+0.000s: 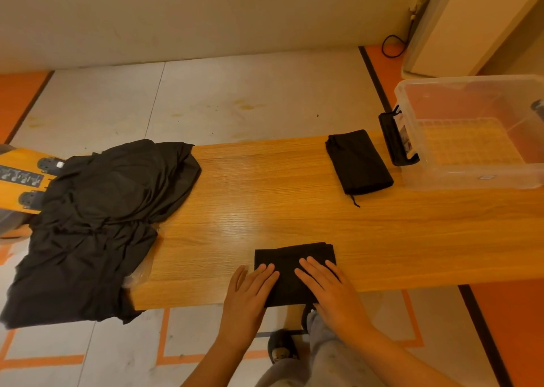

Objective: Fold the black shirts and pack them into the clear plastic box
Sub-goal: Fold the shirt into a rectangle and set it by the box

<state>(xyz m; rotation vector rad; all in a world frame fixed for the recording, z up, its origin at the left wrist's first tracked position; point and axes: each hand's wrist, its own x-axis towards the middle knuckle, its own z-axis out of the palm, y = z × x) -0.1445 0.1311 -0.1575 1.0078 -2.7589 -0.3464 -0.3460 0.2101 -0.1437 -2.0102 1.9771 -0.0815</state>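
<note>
- Left hand (250,292) & right hand (329,289): fingers flat, pressing folded shirt (290,269), lower centre, at table (265,186) edge.
- Clear box (477,133) empty, right; second folded shirt (357,161) beside it; unfolded pile (97,219) left.
- Risk: lifting one-handed likely unfolds the bundle.

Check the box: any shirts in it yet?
Empty, as far as visible: the box floor is bare; a folded shirt lies beside it.

A wooden table (265,198) stands on a pale tiled floor (206,98) edged with orange strips (17,98). Beyond the table rises a plain beige wall (206,13); past the table's far right end stand a white cabinet (459,24) and a looped black cable (409,29).
</note>
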